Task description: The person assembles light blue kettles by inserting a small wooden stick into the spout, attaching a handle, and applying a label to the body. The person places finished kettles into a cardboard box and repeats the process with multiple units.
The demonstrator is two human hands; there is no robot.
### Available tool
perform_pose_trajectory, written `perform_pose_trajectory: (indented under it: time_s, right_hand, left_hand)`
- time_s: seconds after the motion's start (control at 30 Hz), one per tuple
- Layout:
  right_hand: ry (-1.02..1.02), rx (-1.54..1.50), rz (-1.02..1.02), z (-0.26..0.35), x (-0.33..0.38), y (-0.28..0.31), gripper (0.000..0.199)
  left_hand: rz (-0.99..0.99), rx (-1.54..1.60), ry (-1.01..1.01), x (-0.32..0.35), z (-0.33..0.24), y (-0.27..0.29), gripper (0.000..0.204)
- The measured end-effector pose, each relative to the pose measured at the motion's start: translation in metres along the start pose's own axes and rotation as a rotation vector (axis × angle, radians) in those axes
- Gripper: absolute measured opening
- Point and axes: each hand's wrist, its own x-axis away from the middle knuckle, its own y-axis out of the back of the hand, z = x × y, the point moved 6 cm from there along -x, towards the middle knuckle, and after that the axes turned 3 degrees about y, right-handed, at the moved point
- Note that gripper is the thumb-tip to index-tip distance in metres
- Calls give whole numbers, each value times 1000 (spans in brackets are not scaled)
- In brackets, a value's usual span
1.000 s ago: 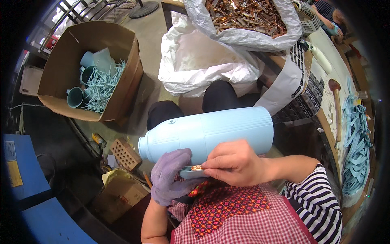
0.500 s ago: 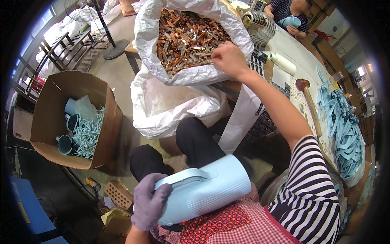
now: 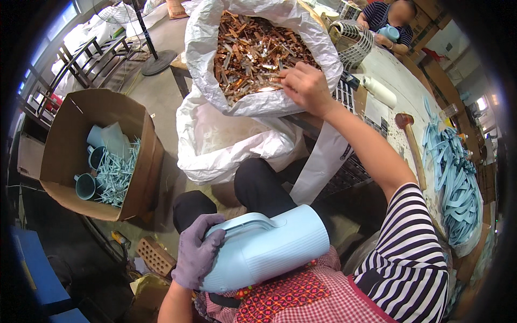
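Observation:
My left hand (image 3: 200, 252), in a grey-purple glove, is closed around one end of a light blue plastic jug body (image 3: 269, 250) beside its handle. The jug body lies sideways across my lap, with its ribbed side showing. My bare right hand (image 3: 308, 89) is over the near right rim of a white woven sack (image 3: 253, 107). Its fingers are pinched on what looks like a thin copper-coloured strip. Inside the sack is a heap of small copper-coloured and grey metal strips (image 3: 253, 54).
On the left stands a cardboard box (image 3: 67, 145) with blue cups and thin blue plastic pieces. The white table (image 3: 396, 75) at right holds a mallet (image 3: 412, 137), a white bottle (image 3: 380, 91) and a bag of blue strap-like parts (image 3: 458, 188). Across it, a person holds a blue piece.
My right hand has shifted slightly right and down, and a thin strip now shows at its fingertips. The jug body has turned a little in my left hand.

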Motion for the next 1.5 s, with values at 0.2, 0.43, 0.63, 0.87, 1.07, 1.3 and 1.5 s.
perform_pose_trajectory:
  time_s: [0.2,0.43,0.63,0.87,1.07,1.3,1.5]
  right_hand:
    - [-172,-610,74,124,-20,13,12]
    - [-1134,-1793,411,228,-4,-32,36]
    - [-568,-1144,555,214,-19,-15,17]
    - [-108,-755,322,229,-2,18,17]
    - [-63,-726,140,240,6,18,18]
    - [-89,-737,163,238,10,14,18]
    - [-105,-776,115,235,14,14,18]
  left_hand:
    - [10,-66,-4,0,4,6,31]
    - [-16,28,-36,-4,0,1,33]
    - [62,-66,-60,-8,3,5,22]
    - [141,215,-3,-17,17,6,25]
    - [147,174,-14,-19,14,9,29]
    - [144,113,51,-17,12,6,30]
    - [118,117,35,-20,14,7,29]
